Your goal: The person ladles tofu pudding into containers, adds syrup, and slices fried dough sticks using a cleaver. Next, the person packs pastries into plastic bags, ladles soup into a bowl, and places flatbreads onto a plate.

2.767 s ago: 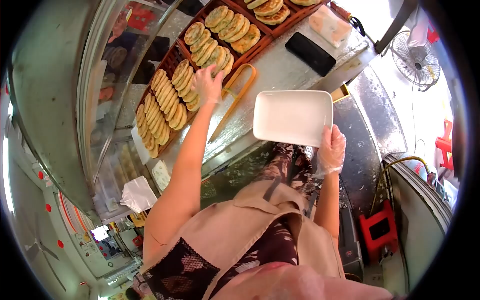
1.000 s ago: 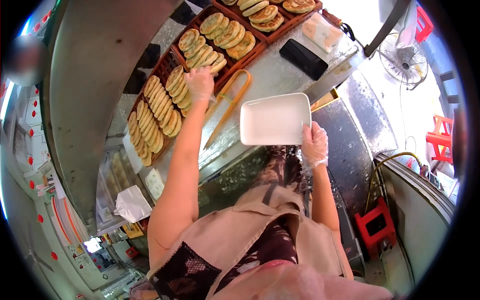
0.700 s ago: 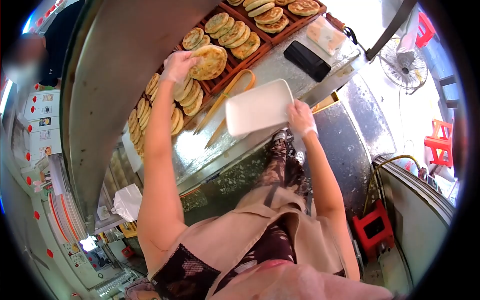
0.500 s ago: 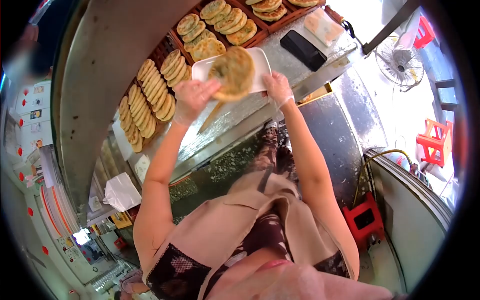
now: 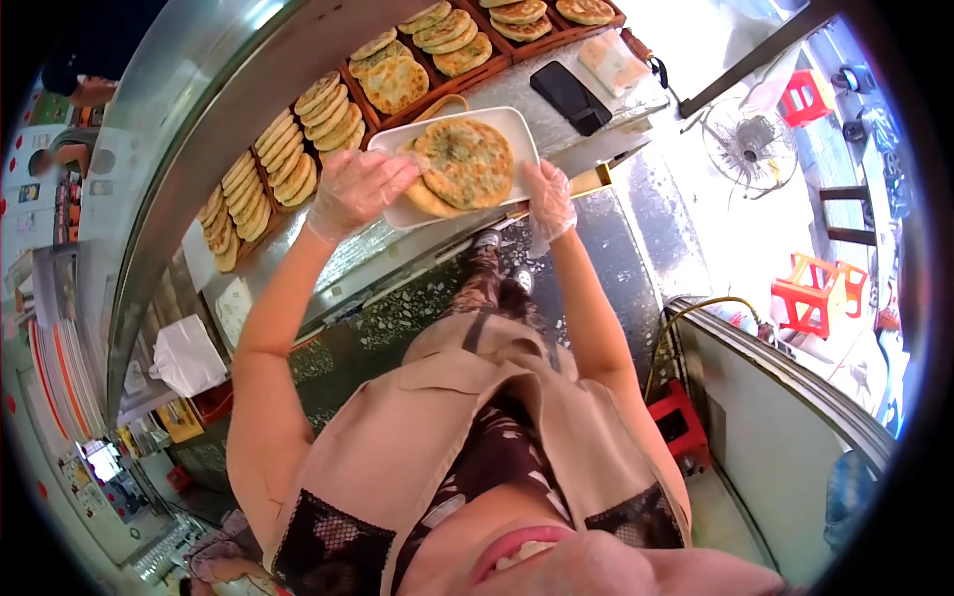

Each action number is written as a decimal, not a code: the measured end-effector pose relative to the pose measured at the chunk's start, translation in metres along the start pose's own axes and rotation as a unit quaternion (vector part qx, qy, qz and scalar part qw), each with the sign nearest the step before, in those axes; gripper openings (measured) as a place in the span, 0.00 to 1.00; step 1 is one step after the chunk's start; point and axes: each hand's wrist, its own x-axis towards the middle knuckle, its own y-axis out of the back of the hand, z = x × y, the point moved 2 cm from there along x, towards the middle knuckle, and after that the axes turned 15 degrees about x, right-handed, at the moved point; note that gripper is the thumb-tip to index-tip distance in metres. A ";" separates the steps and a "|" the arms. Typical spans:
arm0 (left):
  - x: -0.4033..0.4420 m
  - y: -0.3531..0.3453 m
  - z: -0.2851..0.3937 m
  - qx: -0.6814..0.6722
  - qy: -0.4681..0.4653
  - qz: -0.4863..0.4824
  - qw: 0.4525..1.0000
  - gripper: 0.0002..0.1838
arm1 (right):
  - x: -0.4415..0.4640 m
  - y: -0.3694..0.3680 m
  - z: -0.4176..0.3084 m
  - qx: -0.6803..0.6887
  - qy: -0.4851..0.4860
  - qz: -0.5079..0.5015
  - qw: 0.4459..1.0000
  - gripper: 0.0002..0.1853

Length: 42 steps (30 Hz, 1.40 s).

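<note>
A white rectangular tray (image 5: 519,129) is held up in front of me over the counter edge. On it lies a round browned flatbread (image 5: 472,164) with green flecks, overlapping a second flatbread (image 5: 437,202) beneath it on the left. My left hand (image 5: 360,191), in a clear plastic glove, has its fingers closed at the left edge of the flatbreads; the fingertips are partly hidden. My right hand (image 5: 552,204), also gloved, grips the tray's right side, thumb near the rim.
Wooden trays (image 5: 437,91) of stacked flatbreads line the counter's far side. A black phone (image 5: 570,97) and a clear packet (image 5: 610,62) lie to the right. A curved glass screen (image 5: 159,159) rises at left, with another person's hand (image 5: 94,91) beyond it. A fan (image 5: 750,154) stands at right.
The flatbread, blurred over the tray before, now rests on it, with a second one showing below. The tray sits lower and nearer to me, and the view has shifted.
</note>
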 end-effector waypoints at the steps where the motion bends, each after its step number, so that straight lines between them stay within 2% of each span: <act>1: 0.006 0.009 0.000 -0.009 -0.009 -0.014 1.000 0.13 | -0.003 -0.002 0.000 0.026 -0.014 0.010 1.000 0.19; 2: 0.009 0.018 0.000 -0.004 -0.002 -0.016 1.000 0.13 | -0.008 -0.004 -0.002 0.021 -0.015 0.004 1.000 0.19; 4: 0.012 0.030 0.003 -0.041 -0.046 -0.109 0.992 0.13 | -0.023 -0.007 -0.007 -0.044 -0.006 0.022 0.999 0.21; 5: 0.010 0.035 0.009 -0.028 -0.060 -0.124 0.990 0.14 | -0.039 -0.010 -0.022 -0.087 -0.005 0.028 0.996 0.23; 8: 0.008 0.059 0.025 -0.071 -0.093 -0.089 0.989 0.16 | -0.089 0.003 -0.040 -0.120 -0.005 0.044 0.992 0.23; 10: 0.003 0.071 0.033 -0.082 -0.090 -0.068 0.990 0.17 | -0.122 0.014 -0.053 -0.079 0.005 0.052 0.995 0.23; 12: 0.010 0.094 0.035 -0.143 -0.112 -0.087 0.979 0.17 | -0.154 0.013 -0.077 -0.073 -0.036 0.081 0.993 0.20; 14: 0.017 0.116 0.028 -0.140 -0.117 -0.051 0.982 0.20 | -0.181 0.003 -0.108 -0.155 -0.029 0.128 0.979 0.19; 16: 0.028 0.151 0.006 -0.247 -0.092 -0.043 0.964 0.24 | -0.204 0.006 -0.133 -0.135 0.012 0.071 0.988 0.17; 18: 0.020 0.186 -0.022 -0.352 -0.001 0.018 0.936 0.28 | -0.229 -0.005 -0.164 -0.055 0.022 0.111 0.992 0.16; 20: -0.004 0.215 -0.050 -0.337 0.036 0.063 0.939 0.27 | -0.263 -0.041 -0.216 -0.087 0.020 0.104 0.991 0.18; 22: -0.036 0.230 -0.068 -0.320 0.138 0.158 0.924 0.25 | -0.287 -0.083 -0.255 -0.092 0.053 0.059 0.993 0.18; 24: -0.061 0.241 -0.073 -0.265 0.166 0.167 0.935 0.22 | -0.300 -0.134 -0.276 -0.067 0.100 0.077 0.990 0.20; 26: -0.099 0.222 -0.063 -0.274 0.226 0.160 0.921 0.20 | -0.298 -0.167 -0.287 -0.055 0.111 0.055 0.991 0.23; 27: -0.117 0.207 -0.040 -0.520 0.355 0.161 0.760 0.19 | -0.290 -0.177 -0.293 -0.068 0.115 0.023 0.991 0.23; 28: -0.124 0.209 -0.039 -0.512 0.354 0.169 0.764 0.19 | -0.279 -0.189 -0.296 -0.074 0.119 -0.012 0.990 0.22; 30: -0.138 0.216 -0.040 -0.402 0.322 0.100 0.851 0.19 | -0.252 -0.221 -0.297 -0.074 0.120 -0.068 0.988 0.20; 31: -0.148 0.221 -0.042 -0.394 0.324 0.103 0.854 0.19 | -0.237 -0.241 -0.296 -0.068 0.115 -0.088 0.987 0.19; 32: -0.156 0.228 -0.044 -0.323 0.318 0.089 0.887 0.19 | -0.220 -0.262 -0.294 -0.059 0.101 -0.092 0.989 0.17; 33: -0.166 0.234 -0.044 -0.251 0.312 0.072 0.913 0.18 | -0.196 -0.279 -0.292 -0.045 0.084 -0.143 0.985 0.16; 36: -0.206 0.246 -0.044 -0.229 0.380 0.060 0.894 0.18 | -0.121 -0.333 -0.284 -0.047 0.047 -0.254 0.965 0.15; 38: -0.233 0.264 -0.046 -0.191 0.423 0.041 0.885 0.16 | -0.100 -0.380 -0.277 -0.057 0.046 -0.239 0.968 0.16; 40: -0.262 0.280 -0.047 -0.149 0.468 0.026 0.871 0.14 | -0.086 -0.419 -0.268 -0.076 0.040 -0.285 0.955 0.17; 42: -0.290 0.298 -0.049 -0.064 0.505 0.014 0.860 0.15 | -0.076 -0.451 -0.255 -0.078 0.046 -0.290 0.953 0.17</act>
